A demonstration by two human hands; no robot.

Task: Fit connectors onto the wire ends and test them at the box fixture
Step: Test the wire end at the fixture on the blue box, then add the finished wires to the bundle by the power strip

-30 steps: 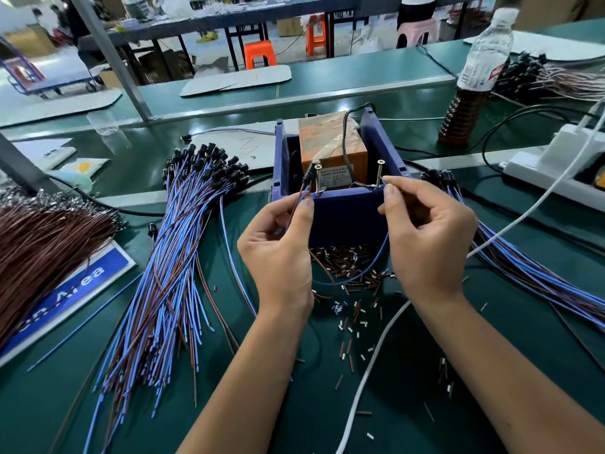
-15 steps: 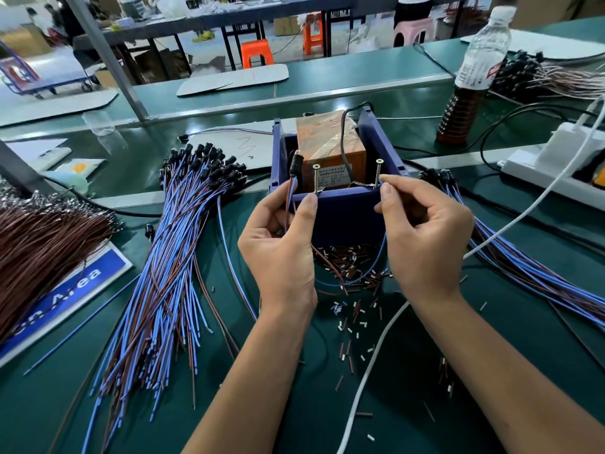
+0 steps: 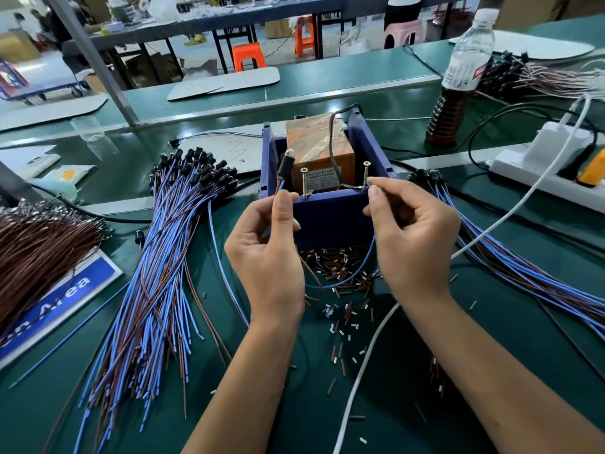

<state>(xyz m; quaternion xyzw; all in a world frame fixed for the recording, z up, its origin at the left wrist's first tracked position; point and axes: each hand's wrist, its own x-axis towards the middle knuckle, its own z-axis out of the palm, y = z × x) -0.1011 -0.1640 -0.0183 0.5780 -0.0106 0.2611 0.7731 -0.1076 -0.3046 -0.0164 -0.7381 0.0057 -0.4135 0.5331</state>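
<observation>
From the head view, the blue box fixture (image 3: 330, 221) is the landmark: two upright screws (image 3: 304, 183) rise from its near rim. At its left corner, the left hand (image 3: 266, 253) pinches a wire pair just below a black connector (image 3: 284, 165), which stands above the rim. At the right screw, the right hand (image 3: 414, 244) pinches the wire's (image 3: 340, 283) other end between thumb and forefinger; whether bare metal touches the screw cannot be told. The wire loops down in front of the box over scattered cut sleeves (image 3: 337, 267). To test well, I judge each stripped end should press firmly on its own screw, fingers kept off the metal. Left of the box lies the wire bundle (image 3: 157, 273).
</observation>
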